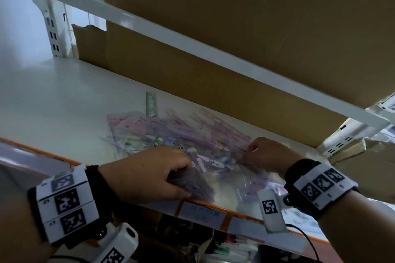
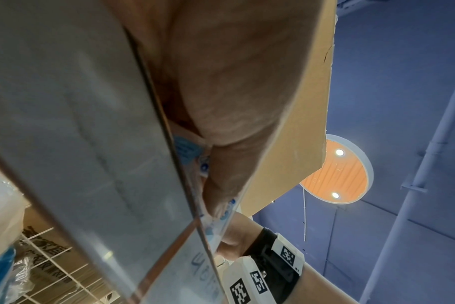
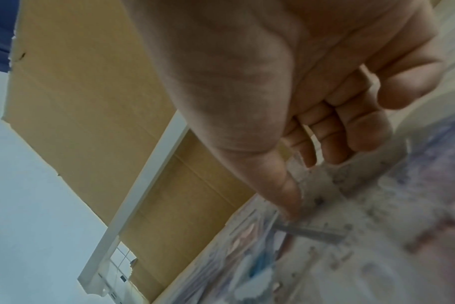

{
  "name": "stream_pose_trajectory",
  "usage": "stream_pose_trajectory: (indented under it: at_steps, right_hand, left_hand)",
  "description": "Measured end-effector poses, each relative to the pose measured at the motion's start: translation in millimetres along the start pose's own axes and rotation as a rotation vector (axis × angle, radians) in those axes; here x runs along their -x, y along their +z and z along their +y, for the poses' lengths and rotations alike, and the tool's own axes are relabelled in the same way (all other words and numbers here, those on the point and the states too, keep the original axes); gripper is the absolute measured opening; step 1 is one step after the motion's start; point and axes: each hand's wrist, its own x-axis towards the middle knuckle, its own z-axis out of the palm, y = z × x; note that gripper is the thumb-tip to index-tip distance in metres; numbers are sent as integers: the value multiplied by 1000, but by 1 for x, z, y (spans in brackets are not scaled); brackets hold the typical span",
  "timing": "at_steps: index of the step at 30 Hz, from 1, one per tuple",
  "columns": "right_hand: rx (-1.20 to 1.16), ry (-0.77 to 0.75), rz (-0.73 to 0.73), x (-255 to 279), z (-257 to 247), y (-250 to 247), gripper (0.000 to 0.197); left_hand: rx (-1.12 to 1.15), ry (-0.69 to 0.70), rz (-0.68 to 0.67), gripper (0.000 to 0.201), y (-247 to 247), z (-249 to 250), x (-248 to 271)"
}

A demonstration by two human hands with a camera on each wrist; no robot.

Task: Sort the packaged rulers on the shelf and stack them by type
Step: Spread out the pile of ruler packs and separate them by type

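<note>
A loose pile of packaged rulers (image 1: 188,134), pink, purple and clear, lies on the white shelf (image 1: 64,102). One green ruler (image 1: 151,106) lies apart at the pile's far side. My left hand (image 1: 183,177) is at the shelf's front edge and grips a bundle of rulers (image 1: 196,186) between thumb and fingers. In the left wrist view the shelf lip hides most of it; a blue-printed pack (image 2: 187,152) shows under the palm. My right hand (image 1: 250,152) is on the pile's right part. Its thumb and curled fingers pinch a clear packaged ruler (image 3: 322,197).
Tall cardboard boxes (image 1: 192,83) stand right behind the pile along the shelf's back. An upper shelf rail (image 1: 192,40) with another box (image 1: 256,2) hangs low overhead. The shelf's orange front edge (image 1: 213,205) carries paper labels. Bare shelf surface lies to the left.
</note>
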Motion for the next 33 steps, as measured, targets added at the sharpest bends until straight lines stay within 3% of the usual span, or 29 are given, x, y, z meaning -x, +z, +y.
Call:
stream_pose_trajectory:
  at_steps: [5, 8, 11, 14, 18, 23, 25, 31, 33]
  right_hand:
    - [38, 16, -80, -7, -3, -3, 30]
    - [-162, 61, -68, -11, 4, -8, 14]
    - [-391, 33, 64, -14, 14, -18, 8]
    - [-489, 7, 121, -15, 26, -30, 28]
    - [-452, -47, 201, -10, 40, -42, 24]
    - [-249, -88, 553, 12, 44, -55, 6]
    - [-205, -172, 607, 27, 35, -54, 7]
    - [-227, -562, 395, 74, -5, -28, 9]
    - [-224, -671, 373, 86, -17, -20, 17]
  left_hand:
    - [-4, -5, 0, 33, 0, -1, 1]
    - [-6, -16, -6, 35, 0, 0, 1]
    - [-9, -17, -1, 35, 0, -1, 0]
    - [-12, -17, 7, 35, 0, 0, 1]
    - [-4, -28, 2, 37, 0, 0, 1]
    - [-6, -20, 5, 38, -1, 1, 1]
    - [-17, -10, -6, 38, -1, 0, 0]
    - [-25, -10, -26, 51, -3, 0, -2]
    - [-35, -5, -16, 49, -2, 1, -2]
